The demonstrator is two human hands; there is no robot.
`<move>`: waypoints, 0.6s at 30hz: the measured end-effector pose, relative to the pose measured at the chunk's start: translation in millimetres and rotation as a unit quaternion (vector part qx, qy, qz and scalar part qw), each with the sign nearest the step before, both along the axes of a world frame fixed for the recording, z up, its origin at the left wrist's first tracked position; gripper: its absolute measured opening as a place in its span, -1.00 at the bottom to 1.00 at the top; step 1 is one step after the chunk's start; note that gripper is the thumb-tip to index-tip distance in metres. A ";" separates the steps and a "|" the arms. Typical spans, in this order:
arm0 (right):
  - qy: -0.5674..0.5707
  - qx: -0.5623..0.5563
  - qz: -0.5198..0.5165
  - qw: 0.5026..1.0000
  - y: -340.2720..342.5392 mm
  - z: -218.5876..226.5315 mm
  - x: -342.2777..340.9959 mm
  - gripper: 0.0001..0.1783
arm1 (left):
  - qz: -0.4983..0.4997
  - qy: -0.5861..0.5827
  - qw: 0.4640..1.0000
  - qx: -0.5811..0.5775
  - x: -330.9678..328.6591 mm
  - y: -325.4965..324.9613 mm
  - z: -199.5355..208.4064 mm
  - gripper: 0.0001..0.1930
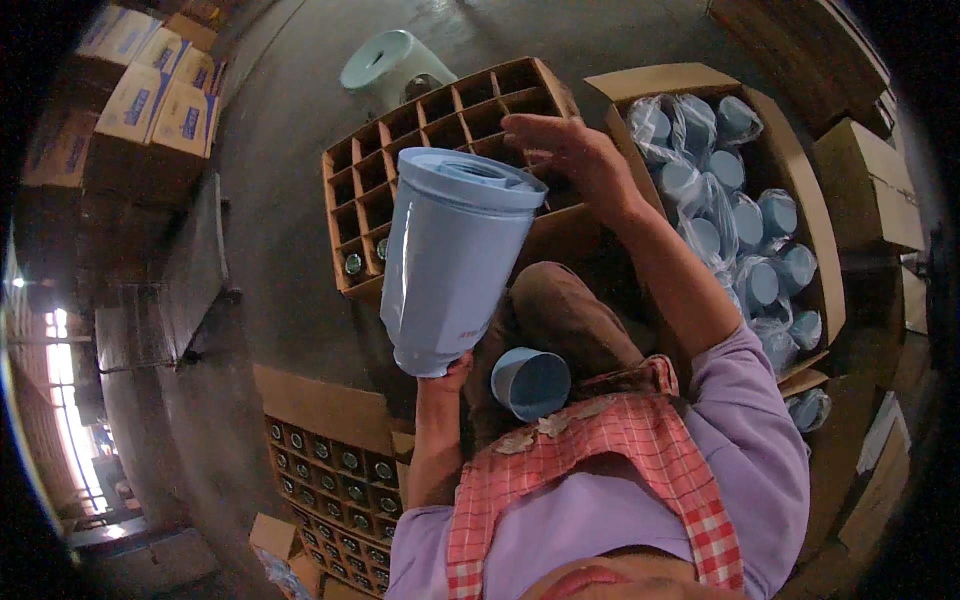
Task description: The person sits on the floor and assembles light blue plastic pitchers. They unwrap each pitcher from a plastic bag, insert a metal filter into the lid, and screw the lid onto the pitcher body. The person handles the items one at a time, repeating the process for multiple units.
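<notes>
Red-checked apron point(500, 490) over a lilac shirt point(765, 430) fills the foreground as a seated worker holds up a light blue canister point(455, 265) in a dim storage space. The canister is raised above the lap, tilted, its wide threaded mouth toward the top of the view and its narrow end down. The left hand point(452, 374) supports that narrow end, fingers curled around it, though partly hidden from view. The right hand point(585, 165) is raised just beside the canister's rim, fingers extended and slightly parted, with nothing visible in their grasp. A light blue cup point(531, 384), tipped on its side, rests in the lap against the apron, near a brown-trousered knee point(570, 305). Beyond the canister stands a divided cardboard box point(553, 90), with round-topped pieces point(353, 263) in its near left corner. To the right, a carton point(822, 250) holds blue cylinders point(760, 285) in clear plastic; at lower left is another divided box point(325, 400). A pale green stool point(388, 62) sits on the floor point(290, 300) behind.
</notes>
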State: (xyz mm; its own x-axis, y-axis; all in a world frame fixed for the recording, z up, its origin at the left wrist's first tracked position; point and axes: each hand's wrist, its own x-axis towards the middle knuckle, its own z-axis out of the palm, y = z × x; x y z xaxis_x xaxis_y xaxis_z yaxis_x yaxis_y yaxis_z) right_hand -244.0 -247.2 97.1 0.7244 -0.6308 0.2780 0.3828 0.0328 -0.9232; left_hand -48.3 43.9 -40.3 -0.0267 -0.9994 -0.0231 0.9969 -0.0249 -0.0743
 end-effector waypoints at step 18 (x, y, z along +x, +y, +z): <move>0.223 -0.069 0.046 0.971 26.8 11.0 9.9 -0.30 | 0.120 -0.255 0.951 0.130 4.5 17.7 -24.1 -0.60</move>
State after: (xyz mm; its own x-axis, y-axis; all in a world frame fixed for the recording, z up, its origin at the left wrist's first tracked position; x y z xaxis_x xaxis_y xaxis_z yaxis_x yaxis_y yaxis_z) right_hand -234.1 -220.3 108.0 0.8434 -0.5373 0.0005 -0.0549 -0.0871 -0.9947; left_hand -43.9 61.5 -64.4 0.2816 -0.9341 -0.2194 0.8794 0.1598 0.4485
